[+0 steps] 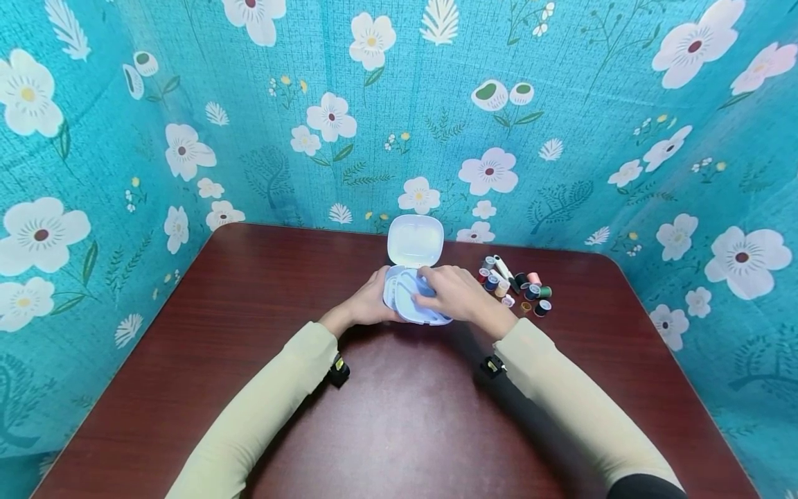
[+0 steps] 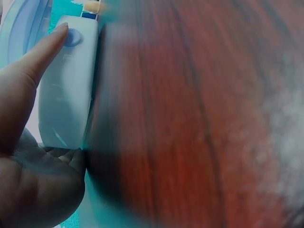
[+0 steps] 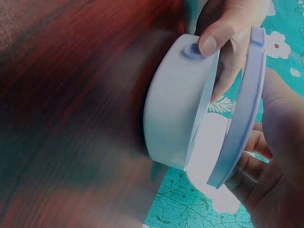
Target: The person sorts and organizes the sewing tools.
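A pale lavender hinged plastic box stands on the table, its lid (image 1: 415, 239) raised at the back. My left hand (image 1: 370, 301) grips the box body (image 3: 173, 107) from the left, with its thumb by the round front button (image 2: 72, 38). Over the body, tilted, is a shallow lavender inner tray (image 3: 243, 111); a gap shows between the two in the right wrist view. My right hand (image 1: 458, 291) holds this tray, fingers curled at its inner side in the head view. The bottom of the box is hidden by the tray and hands.
Several thread spools (image 1: 533, 291) lie in a loose group right of the box. Among them are a slim white tool with a dark end (image 1: 505, 270) and a small gold-coloured ring (image 1: 526, 306). Behind the dark red table (image 1: 268, 277) hangs a blue flowered cloth (image 1: 374, 125).
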`<state>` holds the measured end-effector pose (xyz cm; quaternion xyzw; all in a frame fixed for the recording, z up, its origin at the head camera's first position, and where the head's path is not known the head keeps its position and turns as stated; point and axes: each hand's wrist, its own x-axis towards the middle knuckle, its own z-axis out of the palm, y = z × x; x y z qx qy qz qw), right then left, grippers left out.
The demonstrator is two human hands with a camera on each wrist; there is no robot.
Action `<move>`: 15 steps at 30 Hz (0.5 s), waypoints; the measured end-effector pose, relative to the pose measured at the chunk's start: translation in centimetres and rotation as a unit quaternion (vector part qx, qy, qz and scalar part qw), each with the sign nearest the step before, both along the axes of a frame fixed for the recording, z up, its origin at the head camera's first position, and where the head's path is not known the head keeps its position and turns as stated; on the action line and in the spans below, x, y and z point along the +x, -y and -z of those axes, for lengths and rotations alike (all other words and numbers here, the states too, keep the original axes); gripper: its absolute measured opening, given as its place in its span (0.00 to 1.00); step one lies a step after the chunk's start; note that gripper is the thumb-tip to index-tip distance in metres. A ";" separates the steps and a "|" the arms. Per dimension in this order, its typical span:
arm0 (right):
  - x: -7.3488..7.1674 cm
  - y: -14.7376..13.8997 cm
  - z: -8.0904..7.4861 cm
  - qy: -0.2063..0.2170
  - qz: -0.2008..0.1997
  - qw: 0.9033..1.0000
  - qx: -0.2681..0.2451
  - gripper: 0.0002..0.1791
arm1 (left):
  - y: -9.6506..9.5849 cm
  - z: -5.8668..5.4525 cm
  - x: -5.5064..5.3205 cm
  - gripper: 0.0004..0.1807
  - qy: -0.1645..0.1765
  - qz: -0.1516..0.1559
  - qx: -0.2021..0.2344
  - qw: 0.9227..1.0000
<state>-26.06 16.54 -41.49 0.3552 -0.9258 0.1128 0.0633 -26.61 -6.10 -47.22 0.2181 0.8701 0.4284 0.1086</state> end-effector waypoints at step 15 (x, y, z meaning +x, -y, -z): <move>1.2 -0.3 -0.3 0.012 -0.001 1.000 -0.002 0.25 | 0.1 0.4 -0.3 0.59 0.016 0.008 0.018 1.000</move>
